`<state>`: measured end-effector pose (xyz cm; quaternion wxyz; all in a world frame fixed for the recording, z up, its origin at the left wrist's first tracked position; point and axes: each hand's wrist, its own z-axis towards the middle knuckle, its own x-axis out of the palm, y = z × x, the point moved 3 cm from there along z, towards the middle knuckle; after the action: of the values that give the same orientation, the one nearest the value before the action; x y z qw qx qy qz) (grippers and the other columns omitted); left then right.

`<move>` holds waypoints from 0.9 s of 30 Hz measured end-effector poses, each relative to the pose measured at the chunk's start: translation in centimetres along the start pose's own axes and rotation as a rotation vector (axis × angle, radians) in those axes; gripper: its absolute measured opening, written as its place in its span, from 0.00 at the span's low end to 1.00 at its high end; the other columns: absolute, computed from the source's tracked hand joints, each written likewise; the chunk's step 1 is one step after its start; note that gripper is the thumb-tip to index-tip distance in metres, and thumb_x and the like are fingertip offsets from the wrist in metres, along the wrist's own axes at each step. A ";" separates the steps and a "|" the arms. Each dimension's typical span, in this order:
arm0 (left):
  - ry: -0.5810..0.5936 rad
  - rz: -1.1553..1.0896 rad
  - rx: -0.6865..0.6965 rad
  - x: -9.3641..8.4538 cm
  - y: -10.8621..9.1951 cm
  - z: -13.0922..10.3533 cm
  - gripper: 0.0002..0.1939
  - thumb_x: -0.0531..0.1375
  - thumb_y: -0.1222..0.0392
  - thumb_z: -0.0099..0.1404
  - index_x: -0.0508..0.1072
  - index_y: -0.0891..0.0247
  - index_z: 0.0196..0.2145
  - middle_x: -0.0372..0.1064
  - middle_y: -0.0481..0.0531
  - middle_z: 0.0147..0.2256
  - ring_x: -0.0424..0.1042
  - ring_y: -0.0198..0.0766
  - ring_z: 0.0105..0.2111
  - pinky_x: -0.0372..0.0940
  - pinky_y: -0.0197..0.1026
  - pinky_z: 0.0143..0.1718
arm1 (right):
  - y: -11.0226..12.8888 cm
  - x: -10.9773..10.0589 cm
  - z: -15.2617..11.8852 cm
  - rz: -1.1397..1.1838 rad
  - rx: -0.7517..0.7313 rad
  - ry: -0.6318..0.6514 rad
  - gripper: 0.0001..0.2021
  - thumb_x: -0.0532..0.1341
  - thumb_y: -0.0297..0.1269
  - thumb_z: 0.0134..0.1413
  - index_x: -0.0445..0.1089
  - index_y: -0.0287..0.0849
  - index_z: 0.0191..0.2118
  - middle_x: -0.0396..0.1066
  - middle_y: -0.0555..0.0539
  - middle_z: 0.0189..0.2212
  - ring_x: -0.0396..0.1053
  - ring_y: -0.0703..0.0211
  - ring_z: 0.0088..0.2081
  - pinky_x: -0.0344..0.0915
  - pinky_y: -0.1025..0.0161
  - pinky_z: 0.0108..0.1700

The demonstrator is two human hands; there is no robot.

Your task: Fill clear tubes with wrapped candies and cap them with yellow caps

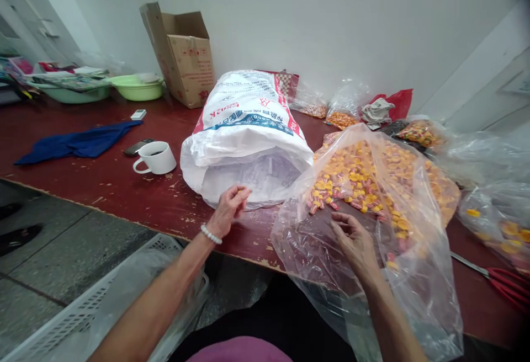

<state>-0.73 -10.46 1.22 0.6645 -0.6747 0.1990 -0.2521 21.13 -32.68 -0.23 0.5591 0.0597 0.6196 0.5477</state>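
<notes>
My left hand, with a beaded bracelet at the wrist, hovers at the mouth of a large white printed sack. Its thumb and fingertips are pinched together; whatever they hold, if anything, is too small to make out. The sack lies on its side with its opening towards me. My right hand is inside the mouth of a clear plastic bag, fingers curved and thumb apart, with nothing visible in it. Just beyond its fingertips, many small yellow-and-red plastic pieces are heaped in the bag.
A white mug with dark liquid, a phone and a blue cloth lie left. Behind stand a cardboard box and a green basin. Red-handled scissors lie right. Below the table edge is a white basket.
</notes>
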 end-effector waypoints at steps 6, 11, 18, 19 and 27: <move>0.000 1.202 0.555 -0.3 -1.6 8.7 0.17 0.52 0.72 0.57 0.75 0.61 0.39 0.68 0.54 0.38 0.66 0.39 0.37 0.58 0.39 0.38 | -2.8 0.9 4.0 -0.209 -0.092 -0.092 0.19 0.51 0.31 0.48 0.67 0.35 0.46 0.66 0.35 0.48 0.63 0.46 0.50 0.59 0.49 0.52; 0.247 1.515 0.606 1.7 -1.0 13.0 0.15 0.53 0.74 0.56 0.77 0.59 0.32 0.68 0.56 0.43 0.65 0.45 0.43 0.57 0.45 0.43 | -3.0 2.1 5.9 -0.342 -0.076 -0.054 0.19 0.49 0.25 0.48 0.69 0.35 0.46 0.69 0.37 0.46 0.65 0.50 0.49 0.59 0.54 0.52; 0.380 1.609 0.563 2.2 -0.9 14.7 0.14 0.51 0.74 0.59 0.75 0.63 0.29 0.69 0.57 0.40 0.68 0.44 0.38 0.58 0.45 0.40 | -2.7 1.3 6.4 -0.510 0.035 -0.030 0.12 0.53 0.30 0.52 0.71 0.39 0.41 0.71 0.39 0.41 0.66 0.49 0.46 0.60 0.57 0.47; 0.383 1.614 0.562 2.2 -1.0 14.6 0.14 0.51 0.74 0.59 0.74 0.63 0.29 0.69 0.57 0.41 0.68 0.43 0.38 0.59 0.44 0.39 | -2.4 1.4 6.5 -0.523 0.040 -0.036 0.12 0.54 0.31 0.51 0.70 0.38 0.42 0.70 0.38 0.43 0.65 0.47 0.47 0.60 0.55 0.47; 0.271 1.509 0.542 1.4 -2.1 9.2 0.12 0.53 0.65 0.61 0.73 0.59 0.41 0.73 0.53 0.42 0.71 0.42 0.40 0.62 0.40 0.38 | -0.5 1.3 7.3 -0.367 0.018 -0.012 0.08 0.57 0.28 0.48 0.69 0.38 0.36 0.71 0.37 0.39 0.67 0.46 0.43 0.60 0.53 0.45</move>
<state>5.79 -3.85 3.52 0.7658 -0.1383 0.6111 0.1451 26.40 -27.52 0.26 0.6527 -0.0462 0.6217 0.4305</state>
